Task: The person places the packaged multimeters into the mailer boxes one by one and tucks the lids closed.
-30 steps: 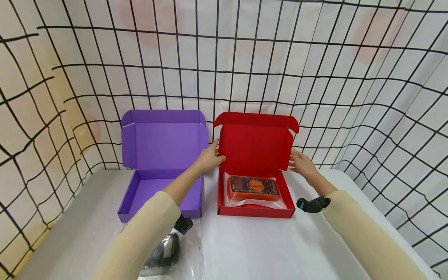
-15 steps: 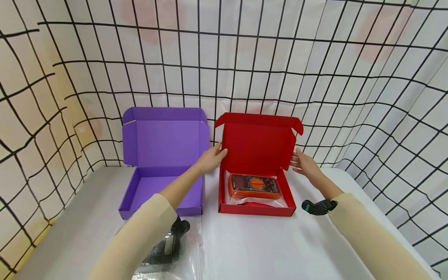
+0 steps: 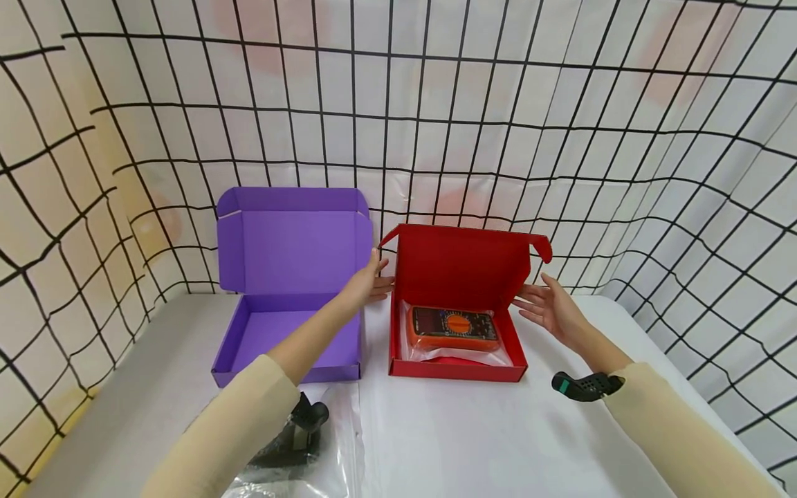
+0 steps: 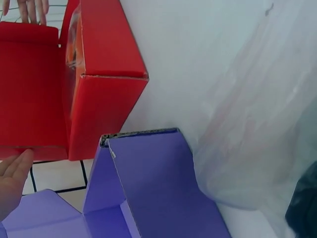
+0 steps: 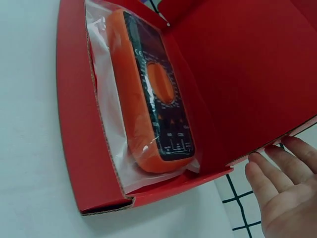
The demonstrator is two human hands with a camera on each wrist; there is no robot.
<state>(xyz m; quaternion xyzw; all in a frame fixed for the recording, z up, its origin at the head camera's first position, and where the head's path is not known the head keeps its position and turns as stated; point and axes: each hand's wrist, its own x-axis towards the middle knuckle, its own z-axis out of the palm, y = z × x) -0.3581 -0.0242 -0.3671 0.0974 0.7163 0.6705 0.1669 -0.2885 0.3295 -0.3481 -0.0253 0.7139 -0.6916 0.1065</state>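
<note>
In the head view a red cardboard box [image 3: 457,371] stands with its lid [image 3: 463,266] raised and leaning forward. Inside lies an orange and black multimeter [image 3: 454,328] in a clear plastic bag; the right wrist view also shows this multimeter [image 5: 153,91] close up. My left hand [image 3: 361,285] is at the lid's left side, fingers extended, and its fingertips [image 4: 25,156] touch the side flap in the left wrist view. On the other side my right hand [image 3: 555,315] has its fingers extended, with the fingertips [image 5: 255,158] at the lid's right flap edge.
To the left stands a purple box [image 3: 349,374] with its lid [image 3: 299,249] up. A clear plastic bag [image 3: 341,443] with a black object [image 3: 283,449] lies in front, partly under my left forearm. A black wire grid [image 3: 386,117] encloses the white table [image 3: 448,443].
The red lid has tipped forward and its top edge sits lower. My left hand has turned with its fingers now flat at the lid's side; my right hand has shifted slightly right and down.
</note>
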